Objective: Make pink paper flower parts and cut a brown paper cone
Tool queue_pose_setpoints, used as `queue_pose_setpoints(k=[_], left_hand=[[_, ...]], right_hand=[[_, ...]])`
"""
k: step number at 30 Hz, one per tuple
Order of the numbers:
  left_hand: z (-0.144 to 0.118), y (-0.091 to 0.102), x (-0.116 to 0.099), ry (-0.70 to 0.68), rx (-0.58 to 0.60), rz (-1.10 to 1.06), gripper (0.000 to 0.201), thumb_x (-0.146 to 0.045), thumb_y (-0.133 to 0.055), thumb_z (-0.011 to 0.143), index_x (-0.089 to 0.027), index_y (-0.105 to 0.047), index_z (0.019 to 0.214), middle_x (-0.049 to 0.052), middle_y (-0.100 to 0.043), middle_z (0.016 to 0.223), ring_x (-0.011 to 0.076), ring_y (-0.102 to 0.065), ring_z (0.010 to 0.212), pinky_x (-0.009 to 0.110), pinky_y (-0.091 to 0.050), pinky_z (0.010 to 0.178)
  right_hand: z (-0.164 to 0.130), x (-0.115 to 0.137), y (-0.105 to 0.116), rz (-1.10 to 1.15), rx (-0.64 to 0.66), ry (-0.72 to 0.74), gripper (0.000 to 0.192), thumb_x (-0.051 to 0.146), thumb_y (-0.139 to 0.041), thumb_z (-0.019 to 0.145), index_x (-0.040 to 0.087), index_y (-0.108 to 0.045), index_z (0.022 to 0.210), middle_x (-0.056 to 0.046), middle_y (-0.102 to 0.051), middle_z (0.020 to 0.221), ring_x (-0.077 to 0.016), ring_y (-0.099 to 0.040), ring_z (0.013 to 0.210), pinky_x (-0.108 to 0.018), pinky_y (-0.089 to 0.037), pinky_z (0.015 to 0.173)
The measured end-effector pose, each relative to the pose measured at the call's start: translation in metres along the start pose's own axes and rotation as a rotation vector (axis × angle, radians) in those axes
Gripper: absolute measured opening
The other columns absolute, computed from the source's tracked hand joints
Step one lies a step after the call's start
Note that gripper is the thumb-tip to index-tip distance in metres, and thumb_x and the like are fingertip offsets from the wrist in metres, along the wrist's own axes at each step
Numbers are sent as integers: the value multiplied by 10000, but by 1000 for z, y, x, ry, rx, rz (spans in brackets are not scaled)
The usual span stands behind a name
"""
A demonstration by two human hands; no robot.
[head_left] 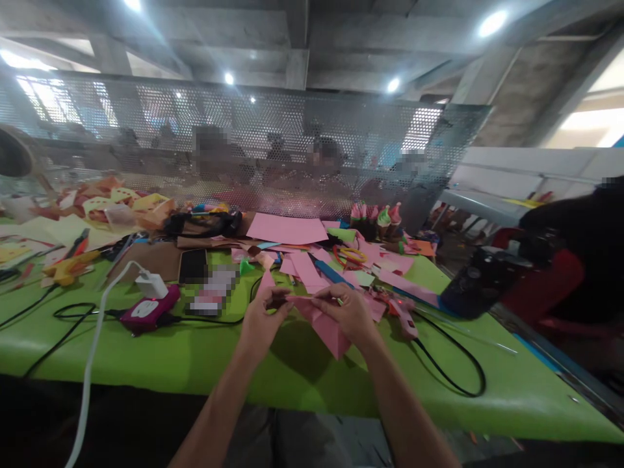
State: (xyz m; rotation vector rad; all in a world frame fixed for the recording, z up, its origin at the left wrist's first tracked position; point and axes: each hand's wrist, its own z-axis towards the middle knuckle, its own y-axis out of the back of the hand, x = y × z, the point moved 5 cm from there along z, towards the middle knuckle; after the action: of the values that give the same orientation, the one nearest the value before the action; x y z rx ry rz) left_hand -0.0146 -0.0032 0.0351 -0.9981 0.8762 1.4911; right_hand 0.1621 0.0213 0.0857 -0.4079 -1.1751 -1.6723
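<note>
A folded sheet of pink paper (327, 333) is held up over the green table, its pointed lower part hanging down toward me. My left hand (263, 317) pinches the paper's upper left end between thumb and fingers. On the other side, my right hand (345, 311) grips the top edge, with the fingers bent over it. Both hands are close together, with a short stretch of the folded edge between them. Behind them lie loose pink paper strips (303, 270) and a blue strip-like tool (331, 272).
On the green table (205, 364) stand a magenta power adapter (150, 311) with a white plug, a phone (193, 265) and yellow-handled scissors (351, 255). A pink glue gun (403, 318) trails a black cable at right. Beyond it is a dark bottle (480, 283). A perforated screen (292, 149) closes the back.
</note>
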Motion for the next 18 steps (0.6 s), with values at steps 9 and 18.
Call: queue_pose_setpoints(k=[9,18], left_hand=[[-1,3,-7,-149,-54,147,86,-203,-609,787,-188,-610,872,22,-645,842,146,-611,780,265,-483,734],[-1,2,-1,-45,10,55,142,-196,-570,804,-187,-628,933,40,-651,906,145,-615,797,263,-478,731]], right_hand=[[-3,-8,-2,-38,5,-14,123,326,-699,769,215,-738,734,-52,-717,749,-249,-627,771,-335,-441,685],[-4,-3,-3,-30,32,19,137,319,-666,795,218,-743,745,-55,-721,756,-244,-628,765,-334,-447,687]])
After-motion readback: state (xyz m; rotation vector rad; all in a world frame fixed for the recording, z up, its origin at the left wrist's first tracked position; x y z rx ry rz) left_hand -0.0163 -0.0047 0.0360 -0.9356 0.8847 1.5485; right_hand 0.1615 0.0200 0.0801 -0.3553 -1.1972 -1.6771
